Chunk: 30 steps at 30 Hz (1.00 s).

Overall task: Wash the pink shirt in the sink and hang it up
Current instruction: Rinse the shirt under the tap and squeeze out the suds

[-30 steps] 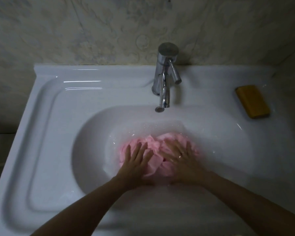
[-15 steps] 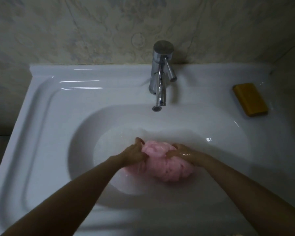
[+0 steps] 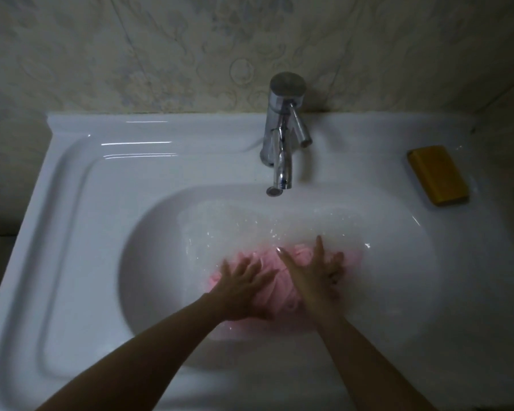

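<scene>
The pink shirt (image 3: 279,295) lies bunched underwater in the sink (image 3: 72,232) basin, long axis running left-right. Left hand (image 3: 241,289) and right hand (image 3: 312,274) press it, fingers straight; each grip released.

No readable text or labels.

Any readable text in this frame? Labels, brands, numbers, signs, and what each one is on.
No readable text anywhere in the head view.
Faucet: bare chrome, no mark shows.
Soap bar: plain yellow, no stamp visible.
Sink: plain white, no logo.
Pink shirt: bunched in the water, no print or tag shows.
Wall: faint swirl pattern only, no lettering.
</scene>
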Each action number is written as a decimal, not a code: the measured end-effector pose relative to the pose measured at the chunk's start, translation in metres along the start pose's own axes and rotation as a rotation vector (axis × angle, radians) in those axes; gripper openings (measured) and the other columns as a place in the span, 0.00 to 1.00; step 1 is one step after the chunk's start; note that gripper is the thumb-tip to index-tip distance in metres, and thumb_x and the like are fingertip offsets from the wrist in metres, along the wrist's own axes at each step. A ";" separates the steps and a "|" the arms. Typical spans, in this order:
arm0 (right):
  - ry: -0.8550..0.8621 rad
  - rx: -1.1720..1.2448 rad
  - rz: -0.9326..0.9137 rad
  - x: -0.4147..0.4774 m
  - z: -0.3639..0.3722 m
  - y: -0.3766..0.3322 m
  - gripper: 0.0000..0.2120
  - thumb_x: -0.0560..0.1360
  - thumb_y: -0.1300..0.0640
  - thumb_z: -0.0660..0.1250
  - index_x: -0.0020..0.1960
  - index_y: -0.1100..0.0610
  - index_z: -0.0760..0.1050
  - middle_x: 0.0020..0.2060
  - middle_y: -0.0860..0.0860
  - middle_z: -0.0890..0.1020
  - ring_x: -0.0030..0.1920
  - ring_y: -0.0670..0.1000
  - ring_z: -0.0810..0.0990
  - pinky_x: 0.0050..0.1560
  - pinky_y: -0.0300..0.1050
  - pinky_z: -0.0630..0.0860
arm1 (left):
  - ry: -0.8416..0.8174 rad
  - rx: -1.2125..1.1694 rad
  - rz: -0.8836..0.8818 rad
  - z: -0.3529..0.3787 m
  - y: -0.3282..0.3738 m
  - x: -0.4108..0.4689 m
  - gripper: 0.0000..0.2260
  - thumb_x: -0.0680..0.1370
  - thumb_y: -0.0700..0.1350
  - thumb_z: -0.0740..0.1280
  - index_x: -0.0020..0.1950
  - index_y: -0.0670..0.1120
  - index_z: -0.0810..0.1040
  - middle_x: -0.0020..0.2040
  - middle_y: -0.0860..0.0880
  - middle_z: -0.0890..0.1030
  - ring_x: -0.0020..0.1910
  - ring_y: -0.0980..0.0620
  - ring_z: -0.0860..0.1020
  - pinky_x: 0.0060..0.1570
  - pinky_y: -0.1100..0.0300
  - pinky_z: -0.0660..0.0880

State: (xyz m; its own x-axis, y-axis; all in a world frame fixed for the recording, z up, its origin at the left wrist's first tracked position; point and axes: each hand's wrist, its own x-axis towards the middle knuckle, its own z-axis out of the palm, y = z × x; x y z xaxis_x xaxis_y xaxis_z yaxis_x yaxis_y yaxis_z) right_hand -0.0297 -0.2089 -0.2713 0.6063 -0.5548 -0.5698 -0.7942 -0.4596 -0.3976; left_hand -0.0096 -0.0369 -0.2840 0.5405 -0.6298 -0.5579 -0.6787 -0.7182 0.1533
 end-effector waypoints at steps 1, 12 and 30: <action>0.028 -0.065 -0.012 -0.001 0.009 -0.004 0.48 0.64 0.24 0.61 0.76 0.39 0.45 0.76 0.57 0.44 0.76 0.62 0.44 0.69 0.67 0.54 | -0.025 0.019 -0.040 0.003 0.000 -0.003 0.40 0.66 0.74 0.50 0.71 0.52 0.64 0.64 0.44 0.76 0.59 0.40 0.77 0.46 0.34 0.76; -0.010 -0.207 -0.202 0.004 0.043 0.002 0.29 0.81 0.50 0.56 0.77 0.44 0.45 0.76 0.57 0.55 0.69 0.61 0.68 0.62 0.52 0.69 | 0.051 0.012 -0.047 0.014 0.008 -0.002 0.25 0.70 0.56 0.65 0.64 0.46 0.76 0.58 0.39 0.79 0.55 0.40 0.78 0.49 0.47 0.77; -0.179 0.080 -0.323 0.004 0.009 -0.025 0.33 0.71 0.58 0.69 0.73 0.46 0.62 0.62 0.57 0.68 0.56 0.57 0.74 0.53 0.43 0.73 | 0.266 -0.262 -0.165 0.036 -0.011 -0.005 0.43 0.62 0.71 0.62 0.62 0.37 0.73 0.53 0.42 0.80 0.51 0.45 0.79 0.52 0.55 0.77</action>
State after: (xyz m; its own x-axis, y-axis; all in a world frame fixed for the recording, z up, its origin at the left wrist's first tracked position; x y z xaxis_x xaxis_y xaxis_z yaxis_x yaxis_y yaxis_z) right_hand -0.0075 -0.1934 -0.2701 0.8146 -0.2569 -0.5200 -0.5685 -0.5311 -0.6282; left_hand -0.0226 -0.0151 -0.3118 0.7649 -0.5293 -0.3670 -0.4409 -0.8457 0.3007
